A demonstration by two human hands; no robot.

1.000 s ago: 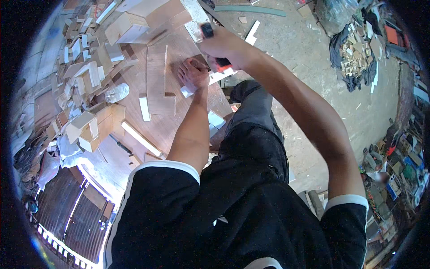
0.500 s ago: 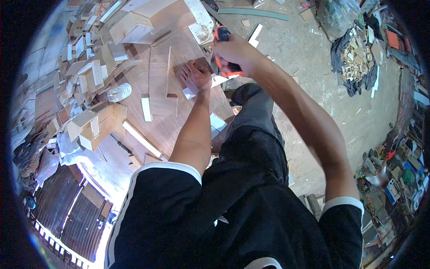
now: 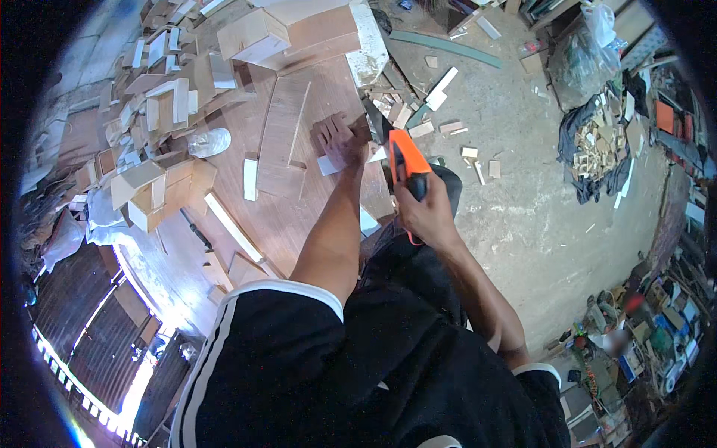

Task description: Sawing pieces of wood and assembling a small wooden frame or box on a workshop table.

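The right hand (image 3: 429,215) has come back from the far edge of the desk (image 3: 328,84) toward the body, drawing the orange-and-black handsaw (image 3: 405,151) with it, so that more of the dark blade (image 3: 378,119) shows beyond the handle; this looks like the drawn-back end of a saw stroke, with the cutting apparently unfinished. The right elbow is now bent close to the person's side, the forearm slanting far and to the left, and the fingers are wrapped firmly around the handle. The left hand (image 3: 343,145) has stayed at the desk's right edge, arm reaching nearly straight, palm down with the fingers loosely spread, pressing on a small brown wooden piece (image 3: 361,128) rather than gripping it. That piece lies just left of the blade, though the hand covers much of it and whether the teeth touch it cannot be told. A plywood board (image 3: 281,134) lies to its left.
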